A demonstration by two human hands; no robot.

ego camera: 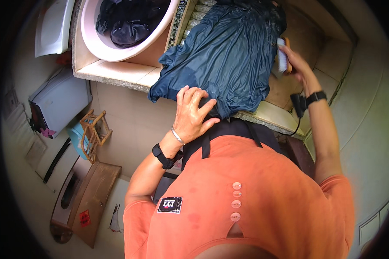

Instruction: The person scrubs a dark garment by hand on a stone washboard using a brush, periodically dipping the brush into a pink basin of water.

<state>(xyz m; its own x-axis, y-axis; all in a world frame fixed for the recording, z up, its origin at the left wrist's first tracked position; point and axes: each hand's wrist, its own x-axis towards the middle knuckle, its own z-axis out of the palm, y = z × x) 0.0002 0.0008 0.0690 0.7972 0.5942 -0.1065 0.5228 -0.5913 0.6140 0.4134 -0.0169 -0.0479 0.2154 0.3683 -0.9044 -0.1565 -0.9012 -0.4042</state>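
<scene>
A wet, wrinkled dark blue garment [230, 61] lies spread over a ridged washboard surface [194, 17] in a tiled wash sink and droops over its front edge. My left hand [194, 111], with a bangle and a black wrist strap, holds the garment's near edge, fingers bent over the cloth. Off the garment's right side, my right hand [298, 63] grips a scrub brush [283, 55] with white bristles and an orange-brown back. The bristles face the cloth and seem apart from it.
Left of the garment, a pink-white basin [95, 48] holds dark cloth [129, 32] in water. The sink's stone edge [116, 82] runs along the front. A bamboo stool [95, 132], a white appliance [61, 100] and a wooden door [97, 194] stand left. A wall [359, 106] bounds the right.
</scene>
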